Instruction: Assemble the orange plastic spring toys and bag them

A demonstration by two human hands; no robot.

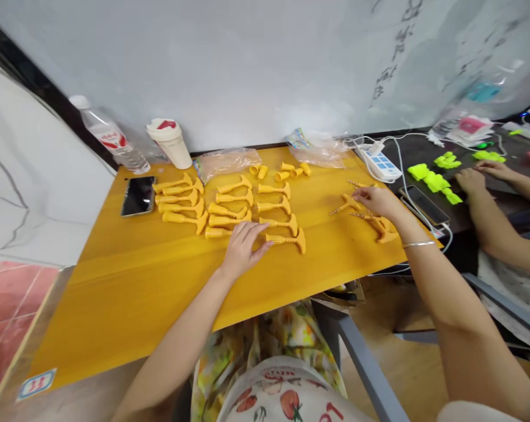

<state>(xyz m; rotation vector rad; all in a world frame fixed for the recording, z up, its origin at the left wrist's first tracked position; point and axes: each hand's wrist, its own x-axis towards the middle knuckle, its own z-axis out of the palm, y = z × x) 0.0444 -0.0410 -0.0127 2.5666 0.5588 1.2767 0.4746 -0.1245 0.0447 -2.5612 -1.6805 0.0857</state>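
Note:
Yellow T-handled corkscrews fill the middle of the table. Several lie in columns with caps over their spirals, among them one capped corkscrew (286, 239) at the near end of the right column. My left hand (242, 246) rests at that end with its fingers stretched out, partly covering the middle column and reaching the capped tip. On the right, my right hand (379, 202) pinches the handle of an uncapped corkscrew (349, 203), its metal spiral pointing left. More bare corkscrews (381, 227) lie below and beside that hand. Loose yellow caps (294, 172) sit at the back.
A water bottle (110, 138), a white cup (171, 143) and a phone (138, 196) stand or lie at back left. Plastic bags (227, 162) line the whiteboard. A power strip (381, 163) with cables borders the right edge. Another person's hands (471, 179) are by neon-yellow pieces (431, 179).

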